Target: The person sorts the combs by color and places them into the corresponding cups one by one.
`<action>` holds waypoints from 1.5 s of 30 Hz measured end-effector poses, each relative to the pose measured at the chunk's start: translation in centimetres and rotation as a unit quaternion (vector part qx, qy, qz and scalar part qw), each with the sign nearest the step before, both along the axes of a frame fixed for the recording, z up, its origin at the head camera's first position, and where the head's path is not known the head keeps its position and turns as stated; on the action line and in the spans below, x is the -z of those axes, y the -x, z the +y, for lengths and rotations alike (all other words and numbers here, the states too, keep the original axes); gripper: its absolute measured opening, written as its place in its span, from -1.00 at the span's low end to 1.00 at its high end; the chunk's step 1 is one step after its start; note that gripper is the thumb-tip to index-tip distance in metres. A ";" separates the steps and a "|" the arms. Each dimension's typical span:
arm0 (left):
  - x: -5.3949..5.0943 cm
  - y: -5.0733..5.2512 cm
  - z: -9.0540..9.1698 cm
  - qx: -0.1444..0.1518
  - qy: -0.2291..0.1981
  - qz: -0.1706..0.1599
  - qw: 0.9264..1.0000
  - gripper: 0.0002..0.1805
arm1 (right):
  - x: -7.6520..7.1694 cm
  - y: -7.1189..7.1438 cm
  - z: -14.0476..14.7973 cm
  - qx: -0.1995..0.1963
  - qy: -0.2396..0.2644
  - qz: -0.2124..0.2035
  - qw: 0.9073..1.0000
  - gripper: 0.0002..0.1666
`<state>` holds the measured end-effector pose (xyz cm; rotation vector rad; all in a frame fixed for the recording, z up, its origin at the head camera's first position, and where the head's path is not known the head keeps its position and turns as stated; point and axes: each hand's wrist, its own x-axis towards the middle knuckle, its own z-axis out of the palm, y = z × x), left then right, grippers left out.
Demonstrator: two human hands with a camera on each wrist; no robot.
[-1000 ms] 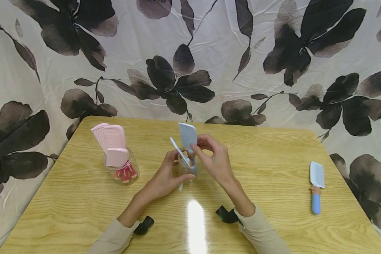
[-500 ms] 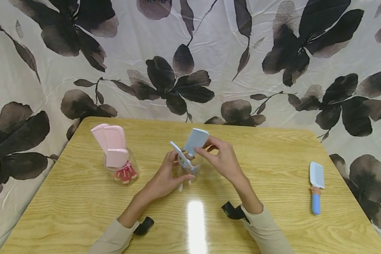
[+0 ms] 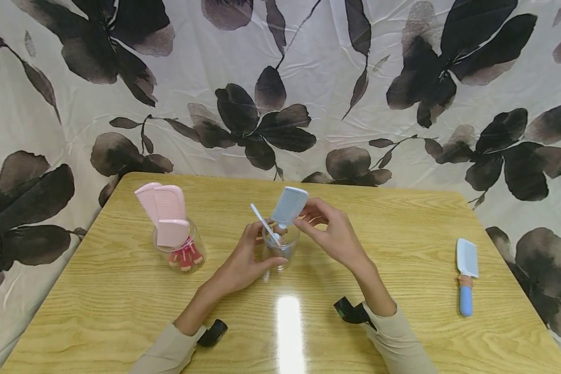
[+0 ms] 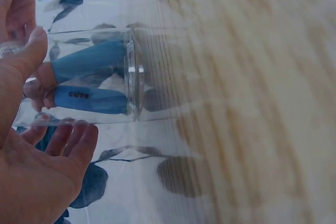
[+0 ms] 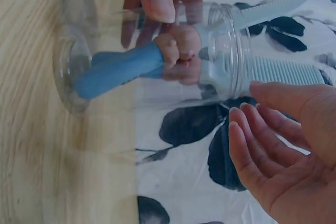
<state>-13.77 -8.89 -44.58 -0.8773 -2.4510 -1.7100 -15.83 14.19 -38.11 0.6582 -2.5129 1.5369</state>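
Observation:
My left hand [image 3: 245, 262] grips a clear glass jar [image 3: 282, 254] near the middle of the wooden table, thumb on the near side. Two blue combs stand in it, handles down. One comb [image 3: 290, 205] leans right with its teeth facing me; the other comb [image 3: 262, 218] appears edge-on and leans left. In the left wrist view a blue handle [image 4: 89, 100] bears dark lettering. Beside the jar's rim is my right hand [image 3: 334, 236]. Its thumb lies close to the right-leaning comb, and its fingers are loosely bent and apart from the thumb. Whether the thumb touches cannot be told.
Another glass jar [image 3: 198, 257], left on the table [image 3: 378, 343], holds several pink combs [image 3: 170, 202] with dark pink handles. Far right lies a light blue comb [image 3: 466, 275] with a blue handle. A floral cloth [image 3: 336, 93] hangs behind the table.
The comb at my right hand has tipped from nearly upright to leaning right in the jar. My right hand has moved right and loosened from it. The left hand stays on the jar.

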 end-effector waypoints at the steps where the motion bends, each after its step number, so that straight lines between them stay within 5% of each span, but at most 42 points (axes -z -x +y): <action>1: 0.0 0.0 0.0 0.001 -0.001 -0.001 1.000 -0.24 | 0.0 0.0 0.2 0.002 0.001 -0.001 1.000 -0.60; 23: -0.4 0.2 0.3 -0.008 -0.004 -0.026 1.000 -0.21 | 1.1 -0.7 5.7 0.064 0.047 -0.025 0.997 -0.71; 45: 0.0 0.3 0.4 -0.001 -0.018 -0.023 1.000 -0.23 | 2.4 -2.2 12.6 0.134 0.035 -0.014 0.990 -0.68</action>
